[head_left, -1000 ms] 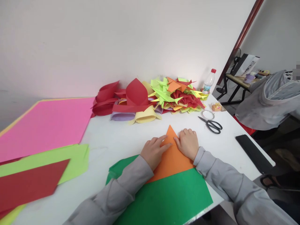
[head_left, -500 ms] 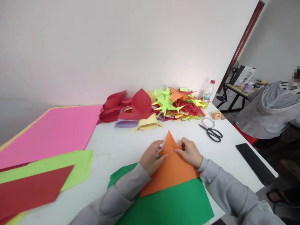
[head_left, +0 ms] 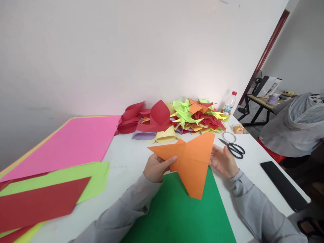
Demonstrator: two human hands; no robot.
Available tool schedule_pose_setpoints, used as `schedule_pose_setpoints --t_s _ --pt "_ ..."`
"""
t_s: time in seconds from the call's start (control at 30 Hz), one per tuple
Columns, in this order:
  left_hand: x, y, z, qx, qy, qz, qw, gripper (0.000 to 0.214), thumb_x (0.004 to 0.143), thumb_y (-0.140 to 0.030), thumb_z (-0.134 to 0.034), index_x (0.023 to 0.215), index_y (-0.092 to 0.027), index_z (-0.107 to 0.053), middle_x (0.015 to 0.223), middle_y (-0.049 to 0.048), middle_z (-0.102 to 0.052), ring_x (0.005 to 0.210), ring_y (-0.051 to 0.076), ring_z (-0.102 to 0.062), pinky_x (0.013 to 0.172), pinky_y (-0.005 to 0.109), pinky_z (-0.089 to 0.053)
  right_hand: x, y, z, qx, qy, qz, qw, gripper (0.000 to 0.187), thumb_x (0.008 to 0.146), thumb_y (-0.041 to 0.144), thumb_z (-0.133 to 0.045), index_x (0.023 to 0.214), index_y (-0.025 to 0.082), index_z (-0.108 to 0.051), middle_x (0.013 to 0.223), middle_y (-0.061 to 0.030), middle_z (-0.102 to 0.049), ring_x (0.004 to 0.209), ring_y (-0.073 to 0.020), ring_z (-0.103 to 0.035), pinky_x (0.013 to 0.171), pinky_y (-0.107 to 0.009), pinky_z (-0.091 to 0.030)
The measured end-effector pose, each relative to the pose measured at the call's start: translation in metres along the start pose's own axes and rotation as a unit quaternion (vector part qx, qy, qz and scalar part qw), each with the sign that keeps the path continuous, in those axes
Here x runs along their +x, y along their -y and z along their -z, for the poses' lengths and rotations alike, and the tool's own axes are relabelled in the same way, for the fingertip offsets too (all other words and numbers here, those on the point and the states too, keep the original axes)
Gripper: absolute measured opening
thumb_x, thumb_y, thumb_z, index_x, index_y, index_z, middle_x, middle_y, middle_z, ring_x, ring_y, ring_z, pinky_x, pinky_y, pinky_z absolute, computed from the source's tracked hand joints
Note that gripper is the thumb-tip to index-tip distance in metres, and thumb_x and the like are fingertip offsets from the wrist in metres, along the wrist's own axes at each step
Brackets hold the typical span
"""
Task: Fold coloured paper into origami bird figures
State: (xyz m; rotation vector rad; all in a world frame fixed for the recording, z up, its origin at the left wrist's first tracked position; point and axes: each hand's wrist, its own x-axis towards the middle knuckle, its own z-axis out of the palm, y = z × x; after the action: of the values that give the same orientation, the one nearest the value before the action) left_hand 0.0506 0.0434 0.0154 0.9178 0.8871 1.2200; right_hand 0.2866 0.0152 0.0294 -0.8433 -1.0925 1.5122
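A folded sheet of orange paper (head_left: 193, 158) is held up above the green sheet (head_left: 187, 212), its narrow point aimed left and its broad end to the right. My left hand (head_left: 157, 167) pinches it near the pointed part, thumb on the front face. At the broad right edge, my right hand (head_left: 224, 161) has its fingers apart, palm toward the paper; some fingertips lie behind the edge, and I cannot tell whether they touch it. Creases run across the orange paper.
Pink (head_left: 88, 138), lime (head_left: 97, 182) and dark red sheets (head_left: 45, 202) lie at the left. Along the wall sit red paper loops (head_left: 160, 114) and a pile of folded paper (head_left: 194, 114). Scissors (head_left: 235, 149), a tape roll (head_left: 229, 137) and a bottle (head_left: 230, 104) are right. A person (head_left: 296, 125) sits beyond.
The orange paper has been lifted off the green sheet and turned so its point faces left. My right hand has let go of its pinch and moved right, fingers opened.
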Motion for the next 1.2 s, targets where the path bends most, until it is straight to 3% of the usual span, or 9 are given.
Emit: schedule_pose_setpoints --t_s 0.07,0.17,0.27,0.43,0.63,0.9,1.03,1.2 --pt "-0.004 0.002 -0.003 0.001 -0.020 -0.001 1.000 0.060 0.048 -0.040 -0.088 0.098 -0.012 -0.069 0.102 0.0128 -0.074 0.095 0.035 -0.068 0.072 0.043 -0.060 -0.002 -0.007 -0.008 -0.022 0.018 -0.016 0.999 0.061 0.065 0.058 -0.075 0.114 0.023 -0.063 0.117 -0.0106 -0.066 0.100 -0.0257 -0.065 0.085 -0.040 -0.052" --pt "-0.008 0.006 -0.005 0.028 -0.009 -0.009 1.000 0.059 0.048 -0.040 -0.087 0.096 -0.012 -0.070 0.103 0.0136 -0.073 0.096 0.036 -0.067 0.071 0.043 -0.061 -0.005 -0.017 -0.016 -0.052 0.031 -0.030 0.998 0.047 0.067 0.042 -0.079 0.106 0.019 -0.069 0.108 -0.0096 -0.071 0.095 -0.0245 -0.068 0.086 -0.040 -0.053" --pt "-0.008 0.008 -0.003 0.059 0.004 -0.009 0.998 0.055 0.048 -0.040 -0.087 0.092 -0.012 -0.070 0.098 0.0130 -0.074 0.091 0.034 -0.069 0.067 0.041 -0.061 -0.007 -0.022 -0.013 -0.068 0.001 -0.022 0.997 0.037 0.071 0.040 -0.077 0.100 0.017 -0.072 0.104 -0.0091 -0.072 0.093 -0.0243 -0.068 0.084 -0.039 -0.054" --pt "-0.007 0.005 0.004 0.105 0.053 0.024 0.993 0.045 0.051 -0.046 -0.084 0.078 -0.012 -0.070 0.071 0.0089 -0.073 0.053 0.024 -0.066 0.042 0.034 -0.057 -0.007 -0.020 -0.001 -0.102 -0.011 -0.002 0.995 0.030 0.072 0.037 -0.077 0.096 0.019 -0.074 0.103 -0.0070 -0.073 0.090 -0.0227 -0.069 0.080 -0.036 -0.056" --pt "-0.015 0.000 -0.002 0.075 0.069 0.048 0.994 0.034 0.057 -0.038 -0.083 0.077 -0.013 -0.073 0.068 0.0054 -0.071 0.050 0.019 -0.063 0.040 0.031 -0.056 -0.007 -0.017 0.003 -0.117 -0.011 0.009 0.993 0.029 0.072 0.035 -0.077 0.096 0.019 -0.074 0.098 -0.0058 -0.074 0.084 -0.0203 -0.069 0.076 -0.034 -0.056" --pt "-0.014 0.004 0.002 0.013 0.091 0.119 0.989 0.031 0.059 -0.032 -0.083 0.086 -0.017 -0.076 0.057 0.0009 -0.068 0.044 0.017 -0.063 0.045 0.030 -0.056 -0.005 -0.015 0.000 -0.018 -0.059 -0.033 0.998 0.026 0.063 0.031 -0.082 0.085 0.020 -0.075 0.084 -0.0031 -0.074 0.072 -0.0174 -0.068 0.069 -0.031 -0.054" --pt "-0.014 0.002 0.004 -0.023 0.150 0.122 0.981 0.027 0.062 -0.031 -0.082 0.085 -0.018 -0.075 0.065 0.0029 -0.072 0.050 0.019 -0.066 0.047 0.029 -0.056 -0.006 -0.011 0.002 0.006 -0.063 -0.058 0.996 0.026 0.057 0.025 -0.084 0.081 0.017 -0.075 0.074 -0.0026 -0.074 0.064 -0.0152 -0.066 0.063 -0.026 -0.051" --pt "-0.010 0.004 0.006 -0.085 0.178 0.115 0.974 0.024 0.068 -0.029 -0.080 0.089 -0.019 -0.072 0.065 0.0026 -0.072 0.050 0.017 -0.066 0.045 0.023 -0.053 -0.003 -0.009 0.005 0.135 -0.001 -0.072 0.988 0.043 0.067 0.050 -0.071 0.091 0.015 -0.072 0.090 -0.0074 -0.074 0.081 -0.0203 -0.068 0.076 -0.031 -0.052"
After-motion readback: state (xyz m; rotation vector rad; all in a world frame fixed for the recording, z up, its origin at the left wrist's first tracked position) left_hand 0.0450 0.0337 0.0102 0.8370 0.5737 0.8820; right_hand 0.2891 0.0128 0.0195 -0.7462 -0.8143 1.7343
